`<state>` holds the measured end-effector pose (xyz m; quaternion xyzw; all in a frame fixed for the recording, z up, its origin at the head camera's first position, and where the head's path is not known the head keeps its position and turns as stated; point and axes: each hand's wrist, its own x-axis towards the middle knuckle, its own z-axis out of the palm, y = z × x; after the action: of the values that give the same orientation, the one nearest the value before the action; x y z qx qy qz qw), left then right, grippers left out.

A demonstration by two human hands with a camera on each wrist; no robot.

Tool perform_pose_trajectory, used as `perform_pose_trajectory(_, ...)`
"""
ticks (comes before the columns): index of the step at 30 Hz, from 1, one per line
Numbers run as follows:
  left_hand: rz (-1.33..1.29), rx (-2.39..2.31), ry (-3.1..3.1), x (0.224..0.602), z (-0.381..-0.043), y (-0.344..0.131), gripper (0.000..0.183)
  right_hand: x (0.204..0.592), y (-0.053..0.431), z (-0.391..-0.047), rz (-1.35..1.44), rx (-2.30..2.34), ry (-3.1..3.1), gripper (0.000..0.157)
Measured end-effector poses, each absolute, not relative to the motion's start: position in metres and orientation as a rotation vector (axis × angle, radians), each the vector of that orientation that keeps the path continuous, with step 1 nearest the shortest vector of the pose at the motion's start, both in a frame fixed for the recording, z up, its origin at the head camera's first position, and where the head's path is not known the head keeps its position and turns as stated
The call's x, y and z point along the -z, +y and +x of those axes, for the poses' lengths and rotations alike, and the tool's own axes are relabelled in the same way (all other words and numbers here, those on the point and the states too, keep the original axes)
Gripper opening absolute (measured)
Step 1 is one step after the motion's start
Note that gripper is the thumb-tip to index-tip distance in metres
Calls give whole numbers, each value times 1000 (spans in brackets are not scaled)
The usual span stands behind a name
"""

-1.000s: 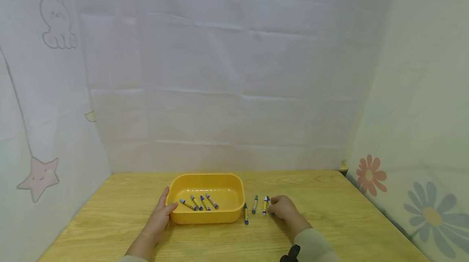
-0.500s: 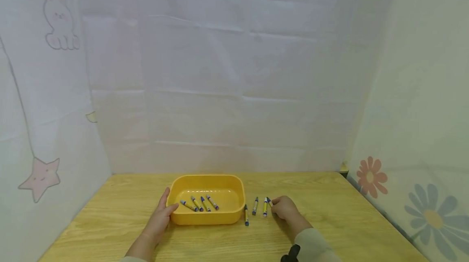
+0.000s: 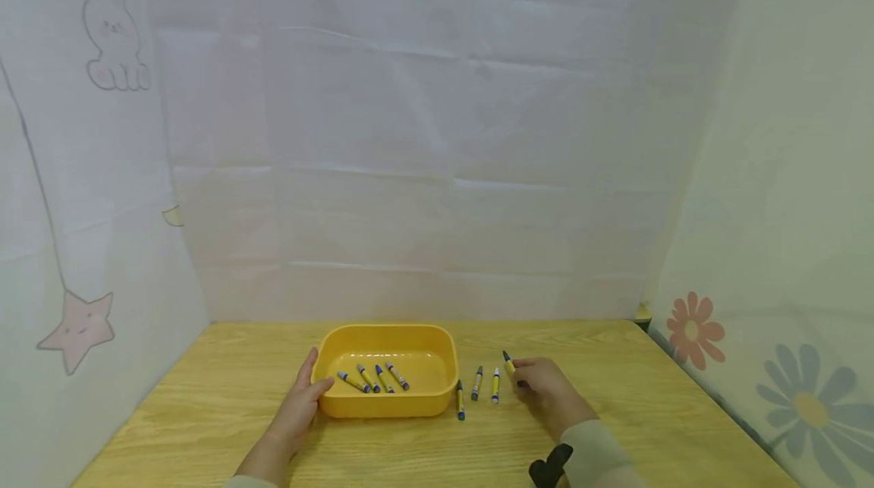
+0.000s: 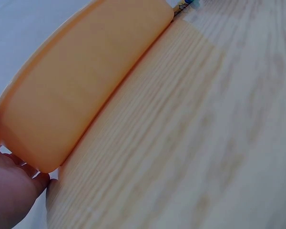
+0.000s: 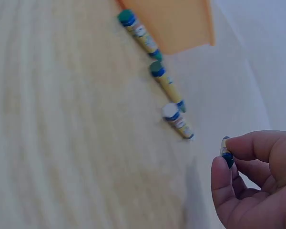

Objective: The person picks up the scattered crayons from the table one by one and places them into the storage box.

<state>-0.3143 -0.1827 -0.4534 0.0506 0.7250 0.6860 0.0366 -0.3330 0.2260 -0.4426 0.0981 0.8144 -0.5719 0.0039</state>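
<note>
My left hand (image 3: 300,401) holds the left end of a yellow plastic basin (image 3: 385,406), thumb over the rim and fingers along the outside wall. Several crayons (image 3: 396,376) in yellow and blue wrappers lie inside it. To the right, my right hand (image 3: 549,389) pinches a crayon (image 3: 509,361) with a dark tip between thumb and fingers. In the right wrist view this crayon (image 5: 225,151) shows a dark green end; the fingers hide part of it. Three more crayons lie on the table between the basin and my right hand: one green (image 5: 139,34), another green (image 5: 167,86), one white (image 5: 178,121).
The wooden table (image 3: 396,458) carries the basin near its middle. Pale cloth walls stand behind it and at both sides, the right one printed with flowers (image 3: 809,404). A black strap piece (image 3: 551,465) sits at my right wrist.
My right hand has picked up the rightmost crayon from beside the white one and moved slightly right with it. The left hand and basin stay in place.
</note>
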Motion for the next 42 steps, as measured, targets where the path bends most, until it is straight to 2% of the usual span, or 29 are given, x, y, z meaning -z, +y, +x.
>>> perform_pose_trajectory(9,149,-2103,2239,453,-314,-184,77,410,220,-340,205,1924,2467,44)
perform_pose_trajectory(19,147,-2118,2231,454,-314,-184,76,382,191,-346,94,1928,2439,45)
perform_pose_trajectory(42,147,-2089,2239,452,-313,-183,77,378,115,-360,-54,1898,2411,39)
